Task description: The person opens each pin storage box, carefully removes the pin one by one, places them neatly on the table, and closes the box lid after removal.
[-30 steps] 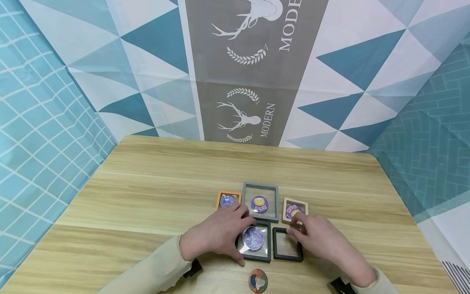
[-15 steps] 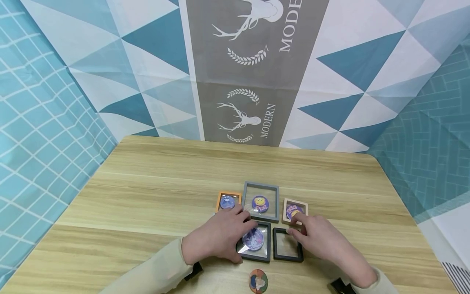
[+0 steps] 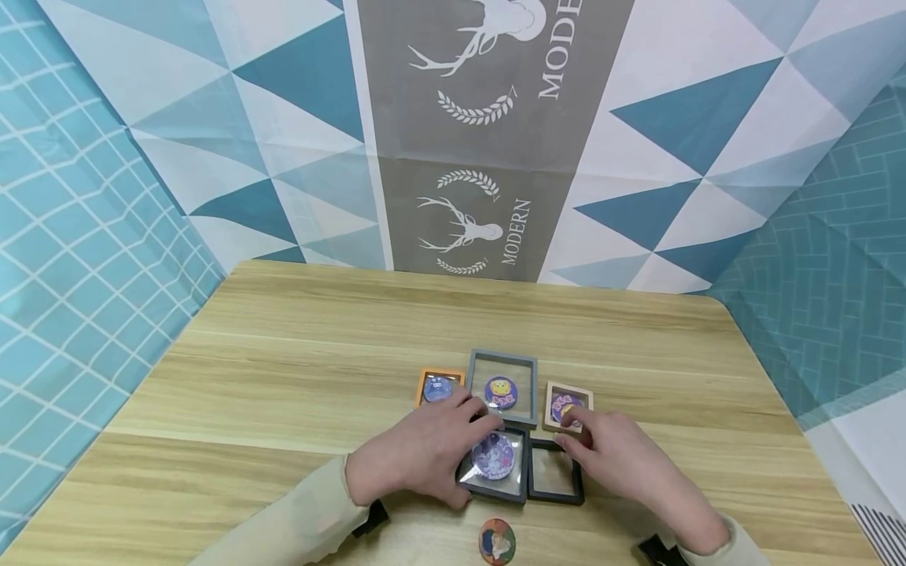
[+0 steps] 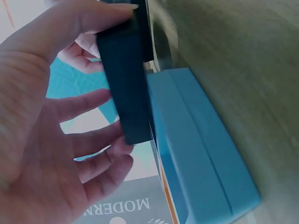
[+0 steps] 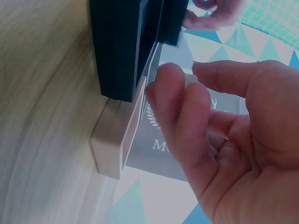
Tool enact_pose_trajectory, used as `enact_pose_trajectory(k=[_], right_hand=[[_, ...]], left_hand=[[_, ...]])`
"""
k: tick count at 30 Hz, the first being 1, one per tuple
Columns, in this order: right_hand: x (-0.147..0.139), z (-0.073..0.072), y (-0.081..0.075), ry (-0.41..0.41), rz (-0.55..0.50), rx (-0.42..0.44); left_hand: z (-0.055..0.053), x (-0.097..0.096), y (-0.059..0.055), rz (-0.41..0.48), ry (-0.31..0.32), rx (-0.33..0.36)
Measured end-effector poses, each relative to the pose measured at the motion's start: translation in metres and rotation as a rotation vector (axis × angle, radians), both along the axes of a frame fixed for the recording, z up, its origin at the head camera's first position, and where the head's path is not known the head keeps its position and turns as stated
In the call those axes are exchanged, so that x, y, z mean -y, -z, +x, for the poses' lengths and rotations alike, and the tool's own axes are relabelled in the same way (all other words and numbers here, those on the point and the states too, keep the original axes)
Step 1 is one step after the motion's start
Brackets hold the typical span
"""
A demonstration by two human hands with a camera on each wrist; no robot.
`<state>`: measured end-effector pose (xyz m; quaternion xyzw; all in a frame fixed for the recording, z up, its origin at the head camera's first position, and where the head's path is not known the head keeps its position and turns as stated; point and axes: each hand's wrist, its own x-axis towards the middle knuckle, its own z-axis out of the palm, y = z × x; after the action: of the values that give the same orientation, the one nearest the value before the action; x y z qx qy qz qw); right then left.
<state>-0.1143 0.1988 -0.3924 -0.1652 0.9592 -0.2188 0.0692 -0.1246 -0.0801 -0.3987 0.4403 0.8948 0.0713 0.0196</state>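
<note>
My left hand [image 3: 425, 452] grips a black display frame [image 3: 524, 468] with a round purple badge [image 3: 493, 456] behind its clear film. Thumb and fingers hold opposite edges, and the frame sits tilted, its right side against a smaller black frame [image 3: 555, 498] with no badge in it. A blue frame [image 4: 201, 140] stands close beside the held one in the left wrist view; in the head view the left hand hides it. My right hand [image 3: 623, 464] hovers with loosely bent fingers over the small black frame and a beige frame [image 3: 548, 405], holding nothing.
An orange frame [image 3: 421, 385] and a larger grey frame [image 3: 534, 393] with a yellow and purple badge [image 3: 501, 391] lie behind the hands. A loose round badge [image 3: 498, 541] lies near the front of the wooden table [image 3: 318, 354]. Patterned cloth [image 3: 283, 157] hangs behind.
The black frame in my left hand has shifted slightly right and tilted, now meeting the small black frame. The right hand has barely moved.
</note>
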Motion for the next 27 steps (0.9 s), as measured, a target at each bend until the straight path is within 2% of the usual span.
enact_pose_trajectory(k=[8,13,17,21,23,27], right_hand=[[0.003,-0.001,-0.004,0.042,-0.050,-0.056],[0.004,-0.001,-0.004,0.059,-0.054,-0.108],[0.005,0.001,-0.003,0.035,-0.104,-0.178],[0.006,0.005,-0.003,-0.016,-0.204,-0.252],[0.007,0.008,-0.004,-0.039,-0.260,-0.247],[0.012,0.014,-0.006,-0.078,-0.354,-0.169]], left_hand=[[-0.008,0.004,-0.004,0.180,-0.044,0.010],[-0.013,0.004,-0.004,0.236,-0.082,0.068],[-0.015,0.006,-0.005,0.294,-0.108,0.120],[-0.015,0.007,-0.007,0.373,-0.103,0.158],[-0.015,0.007,-0.008,0.409,-0.090,0.178],[-0.015,0.007,-0.011,0.481,-0.067,0.228]])
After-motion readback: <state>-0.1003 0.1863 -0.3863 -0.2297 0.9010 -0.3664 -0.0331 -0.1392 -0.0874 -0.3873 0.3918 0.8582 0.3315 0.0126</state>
